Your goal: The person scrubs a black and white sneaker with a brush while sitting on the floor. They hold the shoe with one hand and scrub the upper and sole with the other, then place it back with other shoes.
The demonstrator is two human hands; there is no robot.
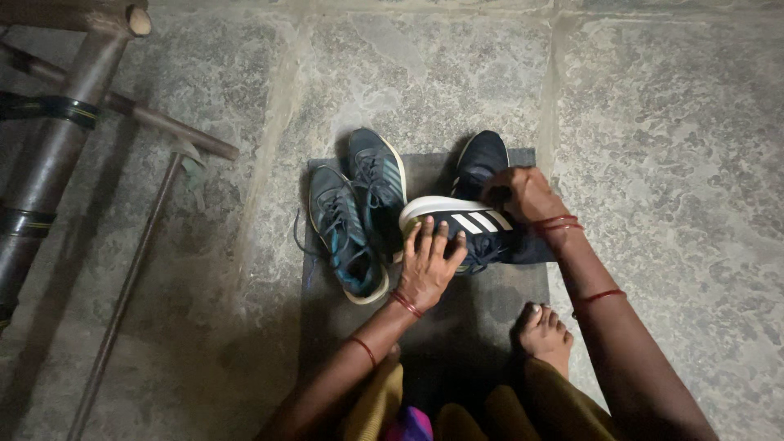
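Rough stone, soft shoes
Matt stone floor (670, 122); mesh cloth shoes (359, 212) with smooth rubber soles; dull mat (506, 290); worn wooden poles (57, 139).

The shoe (461, 224) under the hands is black with white stripes and a white sole. Its mate (480, 161) is black, white-edged. Two more shoes (357, 214) are dark teal, pale-soled, with lighter stripes. The mat (498, 298) is dark grey on mottled grey stone (670, 122). Red bangles (559, 222) ring the wrists; the garment (523, 412) is mustard yellow.
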